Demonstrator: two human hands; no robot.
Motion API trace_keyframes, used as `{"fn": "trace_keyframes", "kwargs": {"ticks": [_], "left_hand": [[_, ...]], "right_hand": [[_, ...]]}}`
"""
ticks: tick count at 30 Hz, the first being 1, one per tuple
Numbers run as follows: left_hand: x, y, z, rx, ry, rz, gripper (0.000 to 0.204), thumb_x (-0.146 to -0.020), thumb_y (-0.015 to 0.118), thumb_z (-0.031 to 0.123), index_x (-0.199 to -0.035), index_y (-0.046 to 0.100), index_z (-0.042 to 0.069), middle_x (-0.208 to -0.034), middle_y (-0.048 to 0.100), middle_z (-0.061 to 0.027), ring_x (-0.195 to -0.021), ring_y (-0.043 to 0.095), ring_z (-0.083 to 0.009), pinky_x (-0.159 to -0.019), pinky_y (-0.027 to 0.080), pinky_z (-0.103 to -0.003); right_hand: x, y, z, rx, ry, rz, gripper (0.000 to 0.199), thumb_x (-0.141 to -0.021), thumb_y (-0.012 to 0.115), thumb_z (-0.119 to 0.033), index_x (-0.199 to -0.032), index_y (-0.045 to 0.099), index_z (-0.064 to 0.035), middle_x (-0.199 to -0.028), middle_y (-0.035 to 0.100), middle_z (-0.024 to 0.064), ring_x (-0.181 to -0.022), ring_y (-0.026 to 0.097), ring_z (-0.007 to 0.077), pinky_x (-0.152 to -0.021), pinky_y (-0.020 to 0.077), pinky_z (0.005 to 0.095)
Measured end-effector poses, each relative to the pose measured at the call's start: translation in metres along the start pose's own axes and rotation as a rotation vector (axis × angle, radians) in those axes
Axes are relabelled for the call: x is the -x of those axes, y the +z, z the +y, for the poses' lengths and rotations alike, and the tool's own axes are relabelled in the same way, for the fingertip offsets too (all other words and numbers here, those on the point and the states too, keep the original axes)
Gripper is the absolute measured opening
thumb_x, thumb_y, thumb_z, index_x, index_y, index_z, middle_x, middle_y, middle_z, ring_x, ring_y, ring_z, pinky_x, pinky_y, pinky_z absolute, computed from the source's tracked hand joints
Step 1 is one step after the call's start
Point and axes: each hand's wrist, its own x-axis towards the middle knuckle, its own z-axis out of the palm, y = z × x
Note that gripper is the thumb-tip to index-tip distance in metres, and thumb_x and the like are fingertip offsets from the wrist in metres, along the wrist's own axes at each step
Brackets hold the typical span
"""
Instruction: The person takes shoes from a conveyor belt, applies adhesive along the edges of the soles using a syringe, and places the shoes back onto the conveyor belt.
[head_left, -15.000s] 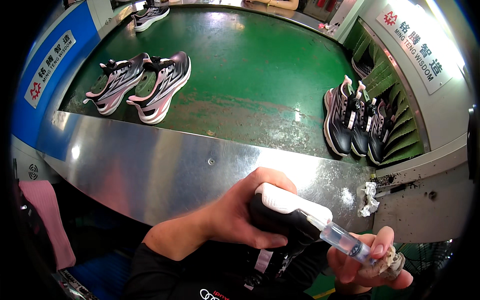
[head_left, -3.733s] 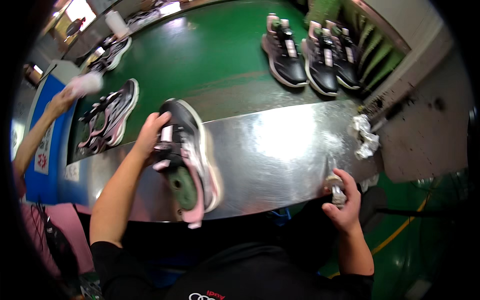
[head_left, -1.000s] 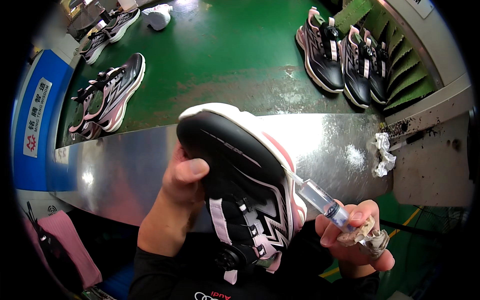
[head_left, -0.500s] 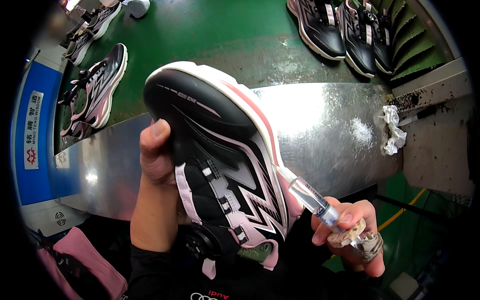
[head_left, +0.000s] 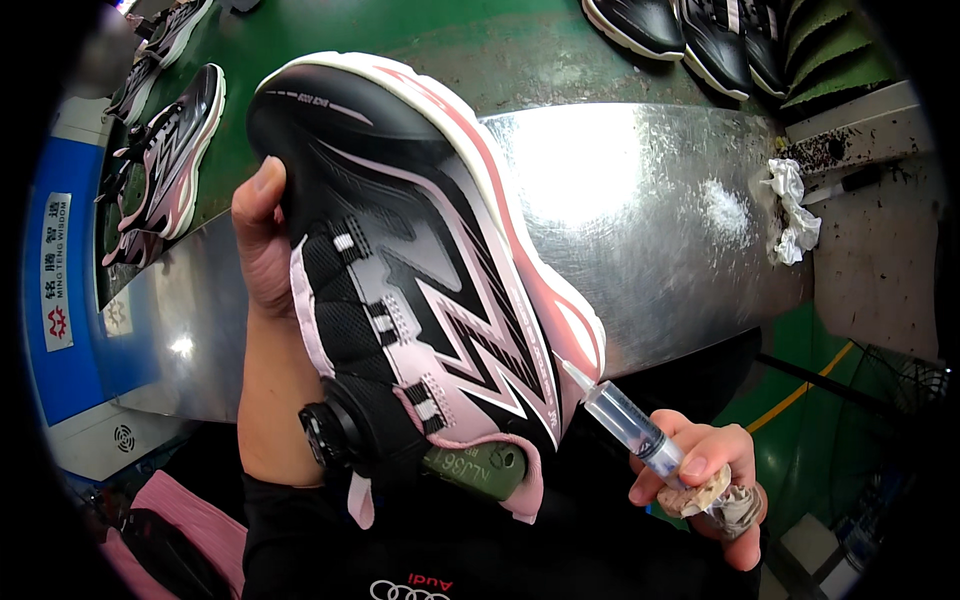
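Observation:
A black, grey and pink sneaker [head_left: 390, 220] with a white and pink sole is held up before me, toe pointing away and to the left. My left hand [head_left: 262, 240] grips it from the left side, thumb on the upper near the toe; its other fingers are hidden behind the shoe. A black dial [head_left: 325, 435] and a green tag [head_left: 480, 470] show at the collar. In my right hand [head_left: 700, 465] is a clear syringe [head_left: 628, 425], its tip against the seam between upper and sole near the heel. Beige wrapping [head_left: 735, 505] surrounds the plunger end.
A shiny metal plate [head_left: 640, 290] lies along the green bench's [head_left: 420, 30] near side. White powder [head_left: 725, 212] and crumpled tissue [head_left: 793, 215] are at right. Another sneaker [head_left: 180, 165] stands at left, with several black shoes [head_left: 712, 50] at far right beside a green rack [head_left: 835, 60].
The sneaker appears shifted up and left in view, as does the bench. Along the sole seam, the syringe tip has moved from farther forward to nearer the heel.

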Motion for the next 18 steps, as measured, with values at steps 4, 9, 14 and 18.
{"fn": "trace_keyframes", "kwargs": {"ticks": [4,9,14,18], "left_hand": [[0.000,0.002,-0.001,0.041,-0.009,-0.012,0.040,-0.085,0.054,0.028,-0.112,0.056,-0.001,-0.107,0.063,-0.0147,-0.096,0.062,-0.0254,-0.086,0.050,-0.038],[-0.005,-0.007,0.001,0.018,-0.016,0.109,0.033,-0.085,0.055,0.031,-0.101,0.061,0.003,-0.100,0.065,-0.0116,-0.088,0.063,-0.0226,-0.082,0.051,-0.035],[-0.004,0.001,-0.005,-0.035,-0.031,0.083,0.033,-0.085,0.056,0.034,-0.099,0.062,0.005,-0.098,0.066,-0.0093,-0.088,0.063,-0.0207,-0.082,0.050,-0.034],[-0.002,0.002,-0.008,-0.022,-0.037,0.042,0.037,-0.085,0.056,0.035,-0.105,0.061,0.005,-0.103,0.064,-0.0094,-0.092,0.062,-0.0208,-0.084,0.048,-0.033]], "right_hand": [[0.012,0.002,0.004,0.012,-0.038,0.028,0.067,-0.073,0.069,-0.055,-0.114,0.048,-0.0055,-0.089,0.063,0.0198,-0.086,0.048,0.0240,-0.070,0.0361,0.0314],[0.020,-0.002,0.007,0.018,-0.051,0.039,0.066,-0.073,0.068,-0.055,-0.113,0.049,-0.0055,-0.088,0.063,0.0190,-0.085,0.048,0.0237,-0.068,0.0371,0.0309],[0.031,-0.010,0.012,0.045,-0.057,0.040,0.066,-0.073,0.069,-0.055,-0.112,0.049,-0.0067,-0.087,0.063,0.0170,-0.083,0.048,0.0228,-0.063,0.0381,0.0289],[0.035,-0.013,0.017,0.038,-0.073,0.060,0.067,-0.071,0.069,-0.056,-0.112,0.050,-0.0068,-0.088,0.063,0.0168,-0.083,0.048,0.0221,-0.066,0.0384,0.0287]]}}
